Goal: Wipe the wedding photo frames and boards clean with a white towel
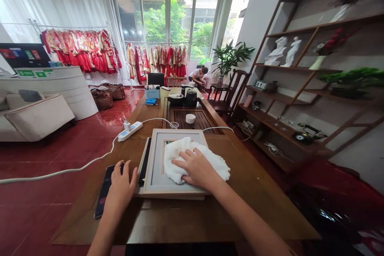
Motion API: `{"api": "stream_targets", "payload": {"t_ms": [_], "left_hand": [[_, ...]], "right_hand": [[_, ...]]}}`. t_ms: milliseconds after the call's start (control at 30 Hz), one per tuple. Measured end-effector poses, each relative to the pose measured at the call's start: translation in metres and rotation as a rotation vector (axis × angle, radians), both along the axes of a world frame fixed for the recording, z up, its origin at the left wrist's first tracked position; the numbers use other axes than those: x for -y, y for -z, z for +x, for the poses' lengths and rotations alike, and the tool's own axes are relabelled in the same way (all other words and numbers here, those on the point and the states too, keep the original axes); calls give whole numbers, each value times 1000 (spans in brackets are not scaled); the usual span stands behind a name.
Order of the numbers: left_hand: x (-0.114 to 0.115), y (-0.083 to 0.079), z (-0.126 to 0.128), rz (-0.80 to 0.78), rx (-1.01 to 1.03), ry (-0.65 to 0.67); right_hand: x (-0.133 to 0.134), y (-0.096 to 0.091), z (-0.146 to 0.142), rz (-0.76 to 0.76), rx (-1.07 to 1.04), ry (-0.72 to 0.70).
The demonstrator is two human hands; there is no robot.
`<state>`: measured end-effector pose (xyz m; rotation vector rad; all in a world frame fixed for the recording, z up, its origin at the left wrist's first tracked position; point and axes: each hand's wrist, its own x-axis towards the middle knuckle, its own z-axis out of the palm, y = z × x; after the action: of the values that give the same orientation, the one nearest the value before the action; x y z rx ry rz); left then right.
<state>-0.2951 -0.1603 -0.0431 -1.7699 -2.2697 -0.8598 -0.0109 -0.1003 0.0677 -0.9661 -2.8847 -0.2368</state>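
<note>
A pale picture frame (156,168) lies flat on the near part of a long wooden table (240,192). My right hand (196,168) presses a white cloth (219,164) down on the frame's glass, fingers spread flat over it. My left hand (121,184) rests at the frame's left edge, fingers apart, thumb against the frame. Its fingers partly cover a dark phone (103,194) lying on the table beside the frame.
A white power strip (130,131) with trailing cables lies behind the frame. Further back are a tea tray with a white cup (190,118), kettles and a blue box. Shelving stands to the right, a sofa to the left. A person (198,75) crouches near the windows.
</note>
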Motion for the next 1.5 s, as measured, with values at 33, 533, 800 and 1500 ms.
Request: {"api": "stream_targets", "payload": {"t_ms": [33, 533, 800, 1500], "left_hand": [[-1, -2, 3, -7, 1, -6], [-23, -72, 87, 44, -118, 382], [-44, -54, 99, -69, -150, 293], [-39, -50, 98, -156, -203, 256]], "right_hand": [[0, 0, 0, -1, 1, 3], [1, 1, -2, 6, 11, 26], [0, 3, -4, 11, 15, 22], [-6, -11, -8, -9, 43, 12]]}}
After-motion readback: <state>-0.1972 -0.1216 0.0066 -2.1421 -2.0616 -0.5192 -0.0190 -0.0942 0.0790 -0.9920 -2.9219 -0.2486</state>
